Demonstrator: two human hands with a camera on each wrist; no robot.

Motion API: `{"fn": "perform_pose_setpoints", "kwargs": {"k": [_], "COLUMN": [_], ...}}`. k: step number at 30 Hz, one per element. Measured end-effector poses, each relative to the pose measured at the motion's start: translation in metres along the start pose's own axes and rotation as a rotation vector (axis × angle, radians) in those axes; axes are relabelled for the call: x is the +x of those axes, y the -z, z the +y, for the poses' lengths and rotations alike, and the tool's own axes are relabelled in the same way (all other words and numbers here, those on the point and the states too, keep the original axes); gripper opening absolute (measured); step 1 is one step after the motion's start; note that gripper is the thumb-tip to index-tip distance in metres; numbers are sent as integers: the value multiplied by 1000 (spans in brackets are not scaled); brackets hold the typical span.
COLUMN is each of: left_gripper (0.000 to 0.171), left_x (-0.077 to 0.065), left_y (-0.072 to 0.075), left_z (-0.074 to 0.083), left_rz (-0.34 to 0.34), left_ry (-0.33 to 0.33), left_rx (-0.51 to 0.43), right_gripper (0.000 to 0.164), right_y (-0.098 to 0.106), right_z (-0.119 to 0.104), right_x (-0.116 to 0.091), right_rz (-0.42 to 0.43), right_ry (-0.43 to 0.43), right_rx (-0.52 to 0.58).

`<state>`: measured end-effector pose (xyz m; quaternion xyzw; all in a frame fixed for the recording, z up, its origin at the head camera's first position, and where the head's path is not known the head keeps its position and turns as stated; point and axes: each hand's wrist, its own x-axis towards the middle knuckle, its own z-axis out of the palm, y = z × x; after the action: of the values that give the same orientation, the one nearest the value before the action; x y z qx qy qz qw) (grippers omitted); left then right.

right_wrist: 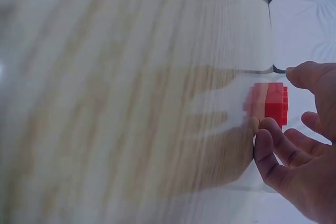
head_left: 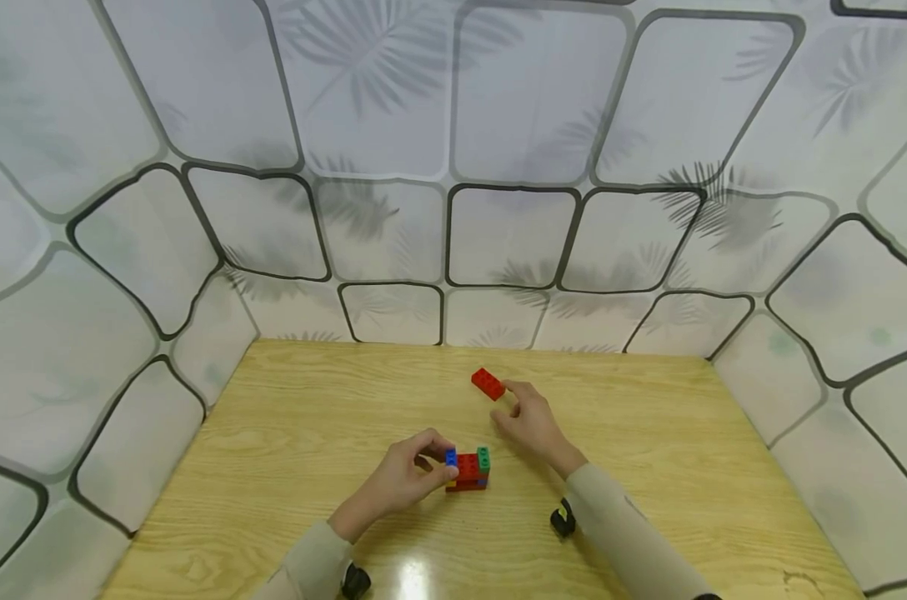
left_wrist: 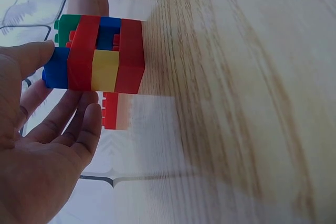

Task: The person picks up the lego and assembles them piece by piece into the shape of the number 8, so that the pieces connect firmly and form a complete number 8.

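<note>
A small stack of toy building bricks (head_left: 468, 467) stands on the wooden table, with two red layers, blue and yellow bricks between them, and a blue and a green brick on top. My left hand (head_left: 403, 473) holds its left end, thumb on the blue top brick (left_wrist: 56, 69) and fingers on the other side. Farther back lies a loose red brick (head_left: 488, 384), studs up. Beside it, my right hand (head_left: 532, 423) has its thumb and fingers apart, fingertips close to the brick's right end. In the right wrist view, the red brick (right_wrist: 275, 103) shows between thumb and fingers.
The wooden table (head_left: 333, 392) meets a patterned wall covering (head_left: 393, 229) at the back and along both sides. A black strap end (head_left: 563, 518) hangs by the right sleeve, and another (head_left: 355, 581) by the left.
</note>
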<state>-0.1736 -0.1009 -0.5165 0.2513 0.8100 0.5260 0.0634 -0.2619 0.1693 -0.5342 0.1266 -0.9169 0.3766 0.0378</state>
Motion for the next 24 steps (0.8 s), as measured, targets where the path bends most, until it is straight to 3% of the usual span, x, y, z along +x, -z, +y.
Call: {"fn": "perform_pose_setpoints", "kwargs": {"k": [7, 24], "left_gripper": [27, 26], "left_x": [0, 2], "left_y": [0, 1], "left_z": [-1, 1], "left_rz": [-1, -6], "left_ry": [-19, 11], "left_rx": [-6, -13], "right_gripper": [62, 56], "right_y": [-3, -9], "right_z": [3, 6], "right_x": [10, 25], "right_rz": [1, -9], "right_ry": [-19, -90], "right_rx": [-31, -137]}}
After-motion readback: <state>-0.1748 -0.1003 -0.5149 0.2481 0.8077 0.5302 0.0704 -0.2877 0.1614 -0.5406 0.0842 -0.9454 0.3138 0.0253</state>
